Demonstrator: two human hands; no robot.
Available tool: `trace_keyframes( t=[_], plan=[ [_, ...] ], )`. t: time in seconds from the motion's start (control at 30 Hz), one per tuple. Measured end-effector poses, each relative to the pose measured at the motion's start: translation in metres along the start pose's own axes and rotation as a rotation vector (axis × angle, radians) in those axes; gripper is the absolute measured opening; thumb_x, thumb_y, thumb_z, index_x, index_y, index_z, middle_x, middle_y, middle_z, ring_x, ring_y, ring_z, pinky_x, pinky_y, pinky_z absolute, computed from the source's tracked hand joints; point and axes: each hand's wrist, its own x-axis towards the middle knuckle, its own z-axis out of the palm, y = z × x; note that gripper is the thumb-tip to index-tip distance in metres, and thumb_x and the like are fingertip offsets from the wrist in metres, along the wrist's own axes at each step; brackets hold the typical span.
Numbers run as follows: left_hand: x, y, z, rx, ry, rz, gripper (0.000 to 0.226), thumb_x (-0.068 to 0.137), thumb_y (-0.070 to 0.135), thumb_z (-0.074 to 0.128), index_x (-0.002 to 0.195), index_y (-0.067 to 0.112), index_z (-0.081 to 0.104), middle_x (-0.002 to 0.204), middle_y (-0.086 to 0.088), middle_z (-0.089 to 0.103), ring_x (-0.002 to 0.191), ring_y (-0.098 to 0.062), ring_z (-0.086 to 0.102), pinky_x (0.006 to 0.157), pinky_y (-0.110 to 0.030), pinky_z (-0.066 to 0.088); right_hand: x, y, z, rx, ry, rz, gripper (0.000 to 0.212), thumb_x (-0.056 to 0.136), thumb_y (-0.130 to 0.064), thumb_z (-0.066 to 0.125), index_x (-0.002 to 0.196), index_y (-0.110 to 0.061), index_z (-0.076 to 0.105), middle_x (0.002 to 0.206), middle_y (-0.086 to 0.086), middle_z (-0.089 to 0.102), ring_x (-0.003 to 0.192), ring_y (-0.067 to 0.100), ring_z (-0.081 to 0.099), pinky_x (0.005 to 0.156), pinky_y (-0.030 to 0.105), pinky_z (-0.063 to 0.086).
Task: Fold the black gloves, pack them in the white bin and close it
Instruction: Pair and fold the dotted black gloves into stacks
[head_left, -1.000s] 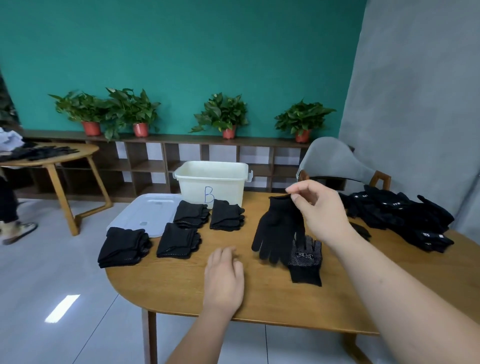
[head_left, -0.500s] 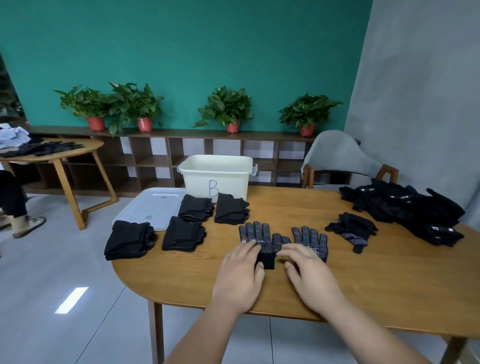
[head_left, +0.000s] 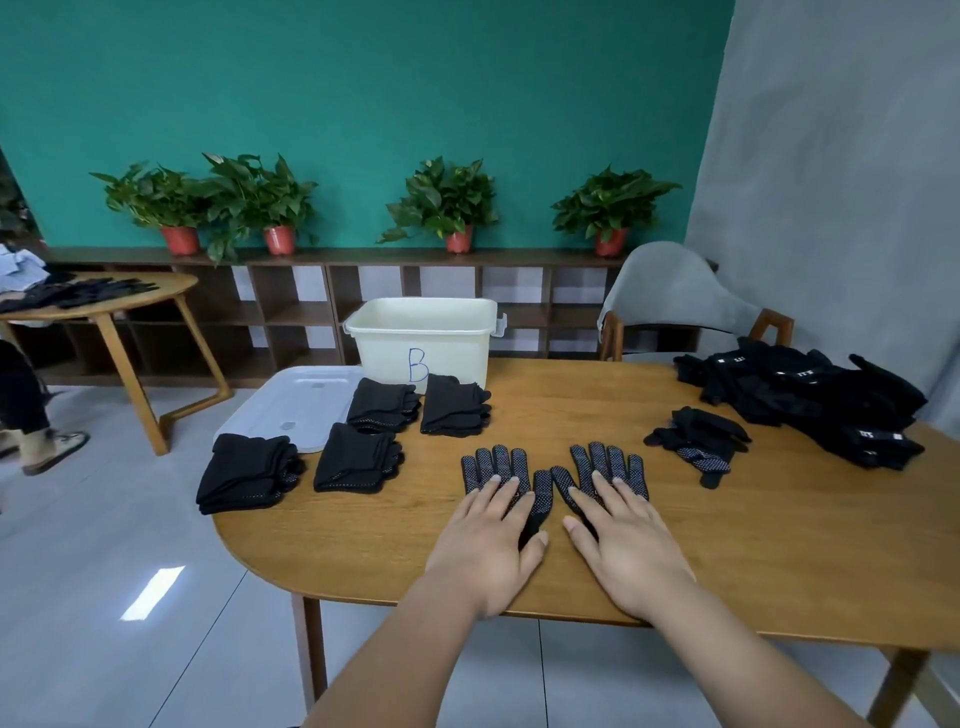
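Two dotted black gloves (head_left: 494, 464) lay flat, side by side, on the surface (head_left: 571, 395) near its front edge. Left grip (head_left: 488, 540) & right grip (head_left: 623, 545), fingers straight, each pressed one glove, prob. smoothing it for folding. White bin (head_left: 421, 332) stood open behind, lid (head_left: 291, 400) beside it.

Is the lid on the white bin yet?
No, the lid lies flat on the table to the left of the white bin, whose top is open.
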Motion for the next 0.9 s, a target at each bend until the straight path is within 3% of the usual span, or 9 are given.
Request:
trace_keyframes(
  t=[0.1, 0.3, 0.47, 0.57, 0.7, 0.77, 0.9],
  plan=[
    [0.007, 0.002, -0.001, 0.081, -0.106, -0.038, 0.073, 0.106, 0.068, 0.010, 0.169, 0.033, 0.000, 0.176, 0.004, -0.013, 0.160, -0.017, -0.022, 0.131, -0.042, -0.010, 0.004, -0.004, -0.005, -0.051, -0.109, 0.046, 0.069, 0.102, -0.072, 0.004, 0.165, -0.044, -0.001, 0.174, -0.006, -0.013, 0.160, 0.020, -0.016, 0.131, 0.044, -0.004],
    [0.012, 0.007, -0.008, 0.155, -0.216, -0.066, 0.071, 0.106, 0.068, 0.008, 0.167, 0.037, -0.010, 0.173, -0.001, -0.025, 0.158, -0.024, -0.028, 0.130, -0.048, -0.010, 0.006, -0.005, -0.008, -0.083, -0.142, 0.055, 0.064, 0.106, -0.064, 0.005, 0.165, -0.043, -0.007, 0.174, -0.004, -0.016, 0.160, 0.022, -0.016, 0.130, 0.045, -0.004],
    [0.003, 0.004, -0.001, 0.144, -0.093, -0.024, 0.071, 0.104, 0.069, 0.006, 0.168, 0.039, -0.003, 0.174, 0.003, -0.022, 0.156, -0.023, -0.033, 0.129, -0.049, -0.013, -0.010, -0.007, -0.004, -0.105, 0.061, 0.074, 0.079, 0.093, -0.061, -0.010, 0.164, -0.046, 0.021, 0.175, -0.006, 0.013, 0.161, 0.021, 0.005, 0.129, 0.041, 0.010],
    [0.003, 0.003, 0.000, 0.114, -0.059, -0.004, 0.073, 0.105, 0.070, 0.007, 0.169, 0.036, 0.003, 0.176, 0.004, -0.014, 0.159, -0.023, -0.025, 0.131, -0.045, -0.009, -0.011, -0.009, -0.004, -0.107, 0.169, 0.003, 0.078, 0.097, -0.059, -0.004, 0.161, -0.040, 0.035, 0.172, -0.007, 0.022, 0.161, 0.019, 0.007, 0.130, 0.040, 0.009],
    [0.008, 0.004, -0.001, 0.139, -0.141, -0.025, 0.079, 0.101, 0.077, 0.005, 0.168, 0.038, -0.003, 0.175, 0.003, -0.017, 0.160, -0.026, -0.025, 0.131, -0.048, -0.009, -0.006, -0.005, 0.000, -0.056, 0.011, 0.012, 0.080, 0.096, -0.069, -0.011, 0.166, -0.039, 0.013, 0.175, -0.007, 0.000, 0.161, 0.016, -0.007, 0.131, 0.039, 0.000],
    [0.010, 0.005, -0.002, 0.141, -0.171, -0.027, 0.080, 0.099, 0.079, 0.004, 0.168, 0.038, -0.006, 0.175, 0.002, -0.020, 0.159, -0.027, -0.027, 0.131, -0.049, -0.009, -0.003, -0.004, 0.001, -0.060, -0.042, 0.015, 0.070, 0.102, -0.065, 0.000, 0.167, -0.038, 0.006, 0.175, -0.007, -0.006, 0.161, 0.016, -0.010, 0.131, 0.040, -0.003],
    [0.007, 0.004, -0.002, 0.102, -0.123, -0.016, 0.080, 0.100, 0.078, 0.002, 0.168, 0.037, -0.001, 0.175, 0.005, -0.017, 0.159, -0.023, -0.027, 0.131, -0.047, -0.009, -0.003, -0.004, -0.001, -0.057, -0.026, 0.005, 0.063, 0.107, -0.059, 0.007, 0.167, -0.039, 0.007, 0.175, -0.007, -0.003, 0.161, 0.016, -0.008, 0.131, 0.039, -0.002]
  ],
)
